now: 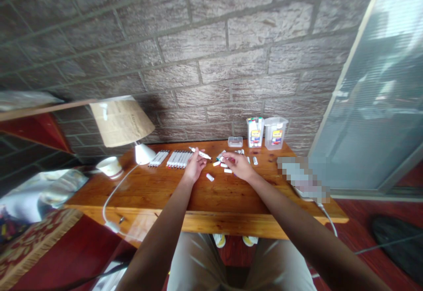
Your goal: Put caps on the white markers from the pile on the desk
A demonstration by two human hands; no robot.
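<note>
Head view: left hand (195, 166) fingers grip white marker (202, 154); right hand (238, 165) fingers at caps (224, 165), grip unclear.

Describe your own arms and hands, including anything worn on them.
The left hand and right hand wear no gloves. Both forearms are bare, no sleeve or watch showing. Whether there are rings, I can't tell.

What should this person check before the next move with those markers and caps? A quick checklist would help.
- Left hand has a grip on a marker: ok
- That marker's tip covered: cannot tell, too small
- Right hand at the caps: ok
- Right grip closed on something: cannot tell
- All caps together: not ok, one cap lies apart
- Cup upright: ok
</note>
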